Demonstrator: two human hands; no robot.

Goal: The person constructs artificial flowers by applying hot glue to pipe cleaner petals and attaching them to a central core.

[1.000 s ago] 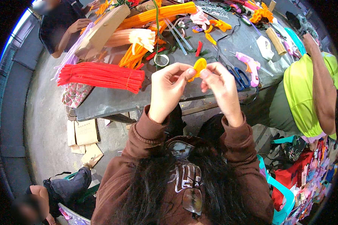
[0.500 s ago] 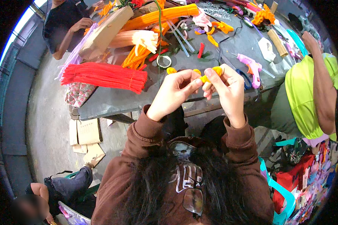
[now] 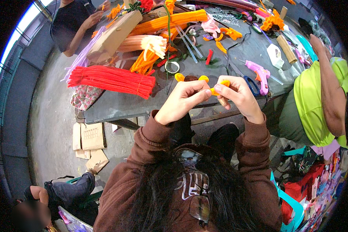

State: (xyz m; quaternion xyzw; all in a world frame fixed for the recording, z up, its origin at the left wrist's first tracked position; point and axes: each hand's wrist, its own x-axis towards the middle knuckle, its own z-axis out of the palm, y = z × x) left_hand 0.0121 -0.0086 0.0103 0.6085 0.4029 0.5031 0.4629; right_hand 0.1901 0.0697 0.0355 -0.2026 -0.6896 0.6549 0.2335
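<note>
Room: concrete floor [image 3: 54,116] at frame left, flattened cardboard pieces [image 3: 87,141] lower left.

Surface: grey table [image 3: 116,104] across upper frame, loaded. Red pipe-cleaner bundle [image 3: 112,79] upper left, orange bundle [image 3: 170,21] top centre, pink glue gun [image 3: 261,73] and blue scissors [image 3: 252,85] right of centre.

Progress looks early to mid: yellow pipe cleaner [image 3: 217,87] at centre is partly bent, loops formed, not a finished piece.

Left hand [image 3: 183,100] pinches one end, right hand [image 3: 239,98] grips the other, both closed on it, above the table's near edge.
</note>
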